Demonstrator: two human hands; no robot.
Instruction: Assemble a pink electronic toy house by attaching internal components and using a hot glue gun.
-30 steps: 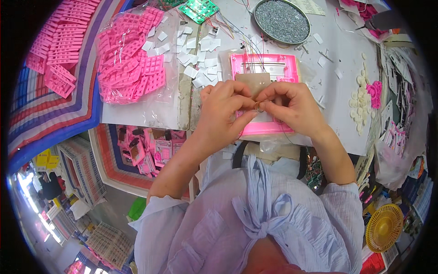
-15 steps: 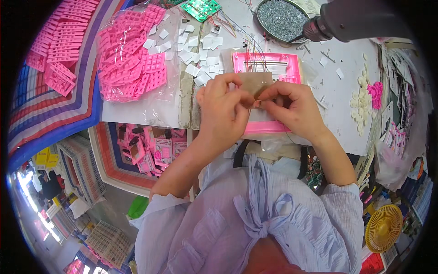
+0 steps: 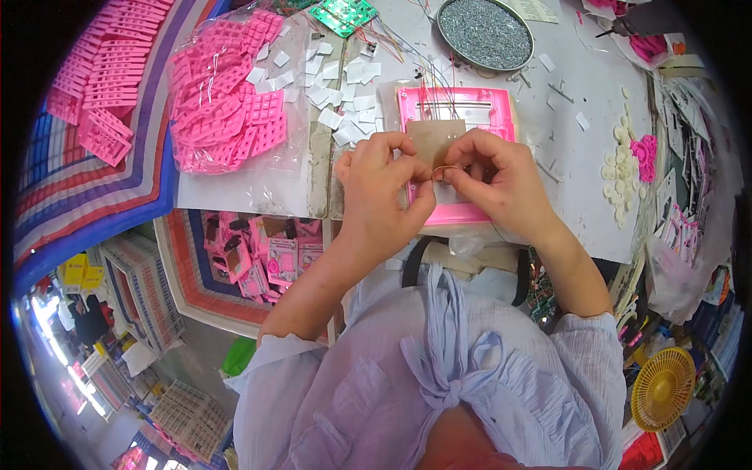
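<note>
My left hand [image 3: 385,186] and my right hand [image 3: 501,186] meet over a pink plastic casing [image 3: 462,215], fingertips nearly touching. Both pinch a thin wire [image 3: 448,166], which makes a small bend between them. Behind the fingertips a brown circuit board [image 3: 435,138] lies on the casing, partly covered by my hands. Several coloured wires [image 3: 439,86] run from the casing's far side toward the back of the table. The casing rests on clear plastic wrap, and its middle is hidden by my hands.
A round dish of small screws [image 3: 486,33] stands at the back. To the left are white paper squares [image 3: 364,74], a bag of pink keypad parts [image 3: 227,117] and a green circuit board [image 3: 343,16]. Cream round pieces [image 3: 619,176] lie at right. Below left sits a bin of pink parts [image 3: 274,254].
The black tool above the screw dish has swung away toward the upper right. My fingers have shifted slightly, and the wire between them shows more clearly.
</note>
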